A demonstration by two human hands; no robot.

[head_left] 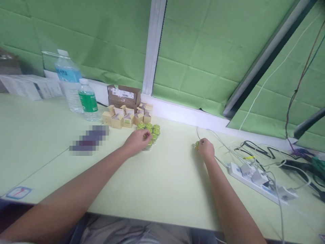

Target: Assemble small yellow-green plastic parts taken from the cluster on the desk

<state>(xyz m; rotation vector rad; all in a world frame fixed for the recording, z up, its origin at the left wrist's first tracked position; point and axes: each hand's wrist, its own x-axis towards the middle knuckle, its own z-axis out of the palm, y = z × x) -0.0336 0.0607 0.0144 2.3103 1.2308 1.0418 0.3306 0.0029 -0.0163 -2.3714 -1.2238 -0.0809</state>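
Note:
A cluster of small clear jars with green lids [156, 130] stands on the table near the middle, several of them with pale loops on top. My left hand [137, 139] reaches over the near left side of this cluster, its fingers pinched at the green lid of one jar and partly hiding it. Away to the right, my right hand [207, 149] is closed around another small jar [197, 145], whose green and yellow part shows past the fingertips. That jar is held at or just over the table top; I cannot tell which.
Behind the jars stand several small opened cardboard boxes [128, 120] and a larger brown carton [124, 96]. Two water bottles, a large one [72, 86] and a small one [88, 101], stand left. A power strip [250, 181] with chargers and tangled cables lies right.

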